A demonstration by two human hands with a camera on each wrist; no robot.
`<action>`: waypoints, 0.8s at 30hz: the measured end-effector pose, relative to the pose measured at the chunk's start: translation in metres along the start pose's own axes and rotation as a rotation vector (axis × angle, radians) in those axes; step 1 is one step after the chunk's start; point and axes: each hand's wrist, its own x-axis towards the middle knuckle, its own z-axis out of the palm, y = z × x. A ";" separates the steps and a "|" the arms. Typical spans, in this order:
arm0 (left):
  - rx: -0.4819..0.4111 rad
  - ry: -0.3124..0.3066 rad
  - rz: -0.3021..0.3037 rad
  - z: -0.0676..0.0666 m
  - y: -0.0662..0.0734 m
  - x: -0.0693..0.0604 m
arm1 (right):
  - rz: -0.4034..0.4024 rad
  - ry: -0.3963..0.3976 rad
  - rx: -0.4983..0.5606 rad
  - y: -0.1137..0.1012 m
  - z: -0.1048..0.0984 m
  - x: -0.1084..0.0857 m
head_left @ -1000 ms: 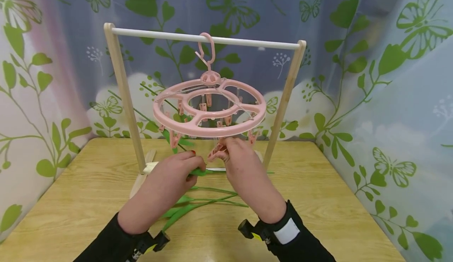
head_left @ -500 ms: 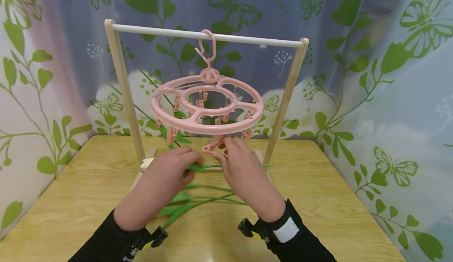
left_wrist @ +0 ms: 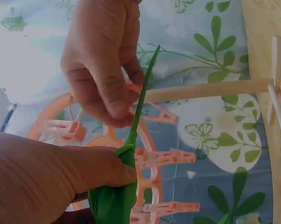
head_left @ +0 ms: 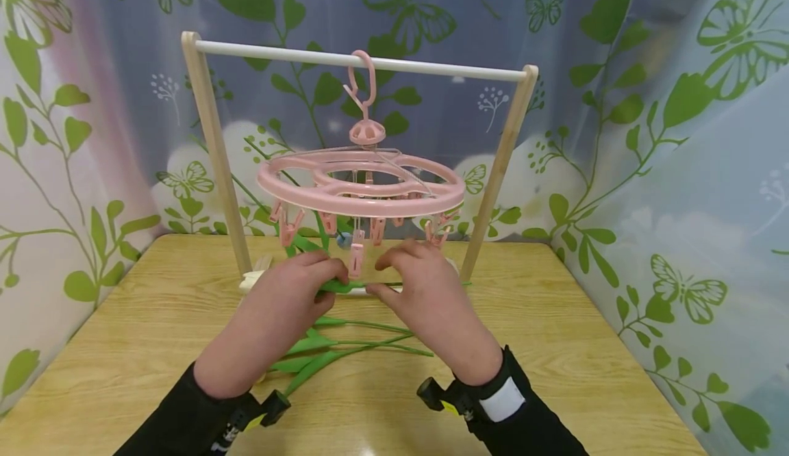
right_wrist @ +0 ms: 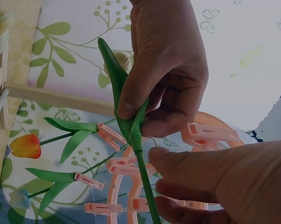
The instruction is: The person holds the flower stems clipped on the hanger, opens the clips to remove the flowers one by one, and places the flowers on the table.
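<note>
My left hand (head_left: 290,298) pinches an artificial tulip (right_wrist: 113,65) by its green leaves, just above the bare stem. The cream bloom (head_left: 251,280) sticks out to the left of that hand, while the stem points right. My right hand (head_left: 425,298) is beside the stem, its thumb and fingers apart and gripping nothing. Between the hands, slightly above the stem, dangles a pink clip (head_left: 355,260). It belongs to the round pink clip hanger (head_left: 360,205), which has several such clips below its ring. Whether the right fingertips touch the stem I cannot tell.
The hanger hooks over the white bar (head_left: 277,57) of a wooden stand (head_left: 212,141). An orange tulip (right_wrist: 26,146) and a blue tulip (right_wrist: 20,198) hang from clips. Several green stems (head_left: 382,343) lie on the wooden table (head_left: 524,374) in front.
My right hand has let go of the pink clip and lowered slightly towards the stem. The clip now hangs straight, and the hanger ring has tilted and swung. The left hand still holds the tulip.
</note>
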 end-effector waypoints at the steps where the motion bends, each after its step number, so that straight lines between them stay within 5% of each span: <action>1: 0.002 -0.002 -0.002 0.000 0.000 0.000 | 0.002 -0.015 -0.024 0.000 0.000 0.000; 12: -0.001 0.014 -0.013 -0.001 -0.004 0.001 | 0.026 -0.103 -0.167 -0.001 0.007 0.001; 24: 0.151 0.010 0.022 0.007 -0.002 0.002 | 0.012 -0.108 -0.243 -0.003 0.017 0.002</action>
